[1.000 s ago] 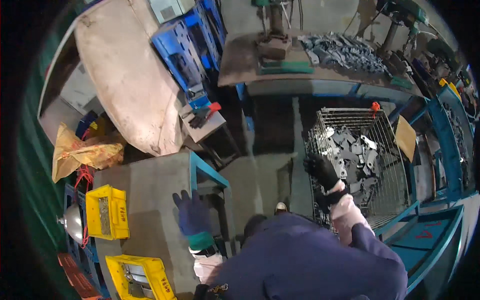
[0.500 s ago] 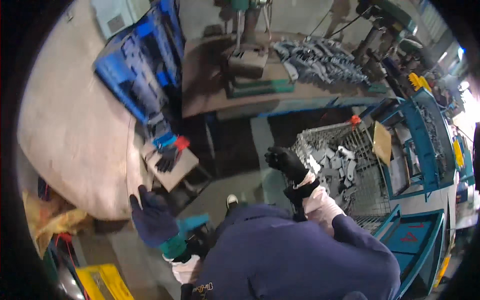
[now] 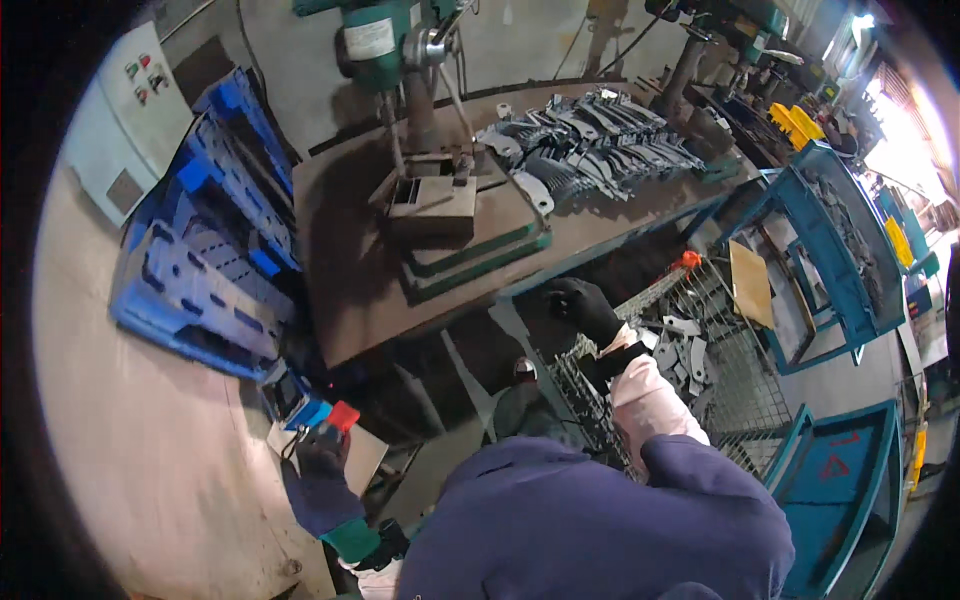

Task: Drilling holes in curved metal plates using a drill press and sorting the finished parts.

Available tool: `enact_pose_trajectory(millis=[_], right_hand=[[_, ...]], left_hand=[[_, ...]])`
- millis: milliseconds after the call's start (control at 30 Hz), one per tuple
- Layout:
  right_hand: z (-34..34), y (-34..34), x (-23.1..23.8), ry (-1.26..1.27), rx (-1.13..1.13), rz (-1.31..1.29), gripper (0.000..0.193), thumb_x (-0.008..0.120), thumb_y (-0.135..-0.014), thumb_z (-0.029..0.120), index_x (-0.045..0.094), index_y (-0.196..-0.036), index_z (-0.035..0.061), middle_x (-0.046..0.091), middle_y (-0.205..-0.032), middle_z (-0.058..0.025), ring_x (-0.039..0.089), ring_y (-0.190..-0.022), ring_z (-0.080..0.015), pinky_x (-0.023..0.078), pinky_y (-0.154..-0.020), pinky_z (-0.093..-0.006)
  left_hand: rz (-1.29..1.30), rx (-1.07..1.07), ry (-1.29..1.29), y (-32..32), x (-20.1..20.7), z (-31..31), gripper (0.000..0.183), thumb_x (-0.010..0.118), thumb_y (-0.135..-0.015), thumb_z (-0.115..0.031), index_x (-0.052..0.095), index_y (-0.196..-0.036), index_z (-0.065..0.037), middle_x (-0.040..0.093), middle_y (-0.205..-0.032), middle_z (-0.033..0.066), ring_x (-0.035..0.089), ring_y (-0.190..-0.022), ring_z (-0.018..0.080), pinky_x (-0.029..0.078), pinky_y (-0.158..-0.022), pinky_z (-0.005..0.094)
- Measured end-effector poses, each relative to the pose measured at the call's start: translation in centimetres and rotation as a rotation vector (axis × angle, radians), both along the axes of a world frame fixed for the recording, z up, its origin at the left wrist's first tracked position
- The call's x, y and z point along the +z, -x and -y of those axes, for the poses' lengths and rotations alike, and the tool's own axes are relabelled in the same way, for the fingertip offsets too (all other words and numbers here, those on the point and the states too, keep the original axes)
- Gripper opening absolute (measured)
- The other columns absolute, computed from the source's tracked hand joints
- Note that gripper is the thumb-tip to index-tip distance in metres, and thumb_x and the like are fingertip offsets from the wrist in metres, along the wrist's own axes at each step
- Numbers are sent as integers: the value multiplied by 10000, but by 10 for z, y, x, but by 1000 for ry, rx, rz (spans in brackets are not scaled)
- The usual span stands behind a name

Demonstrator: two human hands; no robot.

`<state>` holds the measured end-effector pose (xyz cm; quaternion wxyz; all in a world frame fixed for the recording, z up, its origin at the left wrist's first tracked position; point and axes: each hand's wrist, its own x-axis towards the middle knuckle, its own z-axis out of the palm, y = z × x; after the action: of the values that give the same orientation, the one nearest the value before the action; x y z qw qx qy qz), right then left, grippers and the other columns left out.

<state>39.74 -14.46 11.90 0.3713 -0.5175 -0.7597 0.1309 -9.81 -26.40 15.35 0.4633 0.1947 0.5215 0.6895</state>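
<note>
My left hand (image 3: 325, 462), in a dark glove, is over a small light-topped stool (image 3: 367, 455) at the lower left. Its fingers meet a dark item there and blur into it, so their grip is unclear. Just beyond them are a red piece (image 3: 343, 416) and a small blue box (image 3: 290, 395). My right hand (image 3: 585, 308), black-gloved, hangs in the air between the drill press table (image 3: 340, 320) and a wire basket (image 3: 745, 400). Its fingers are loosely bent, with nothing visible in them. Grey metal parts (image 3: 690, 350) lie in the basket.
A green drill press (image 3: 385, 45) stands on the table ahead, beside a pile of curved metal parts (image 3: 600, 140). Blue plastic pallets (image 3: 200, 285) lean at the left, by a light board (image 3: 130, 400). Teal metal racks (image 3: 840, 490) stand at the right.
My left hand has moved from the light board's edge onto the dark item by the red piece. The view has shifted, bringing the drill press table nearer. My right hand stays near the basket.
</note>
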Motion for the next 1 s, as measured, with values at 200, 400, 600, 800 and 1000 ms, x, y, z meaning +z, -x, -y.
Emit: enact_pose_trajectory(millis=[200, 400, 600, 800, 1000], right_hand=[[-134, -118, -75, 83, -103, -41, 297, 605, -860, 34, 581, -1152, -19, 681, -942, -112, 669, -814, -195, 529, -656, -293], [-228, -174, -116, 605, -273, -1180, 294, 609, -910, 263, 605, -1144, 85, 652, -969, -71, 645, -774, -203, 517, -666, -332], [-256, -247, -150, 132, -716, -773, 175, 601, -895, 177, 652, -955, 20, 653, -880, -85, 610, -716, -159, 496, -645, -298], [-295, -282, -90, 102, -703, -667, 216, 571, -936, 200, 632, -1015, 8, 666, -796, -54, 608, -678, -167, 459, -593, -325], [-376, -314, -39, -238, -912, -113, 319, 703, -798, 205, 654, -1066, 40, 648, -1034, -229, 606, -1001, -392, 481, -875, -432]], left_hand=[[673, -422, -359, -29, 16, -83, 471, 465, -972, -386, 524, -1296, -50, 616, -1226, 92, 608, -1081, 278, 440, -963, 538], [-696, 64, -132, -106, 3, -153, 410, 502, -970, -257, 506, -1330, -60, 628, -1183, 114, 606, -1006, 230, 487, -855, 392], [42, -22, -198, -183, 36, -192, 389, 546, -950, -255, 536, -1300, -87, 643, -1089, 98, 604, -943, 212, 504, -796, 345], [40, -144, -155, -193, 35, -224, 382, 510, -959, -294, 560, -1277, -87, 624, -1178, 95, 598, -1000, 232, 509, -824, 379], [-1, -85, -91, -188, 16, -253, 404, 517, -956, -273, 536, -1309, -77, 565, -1288, 89, 558, -1104, 252, 500, -892, 408]])
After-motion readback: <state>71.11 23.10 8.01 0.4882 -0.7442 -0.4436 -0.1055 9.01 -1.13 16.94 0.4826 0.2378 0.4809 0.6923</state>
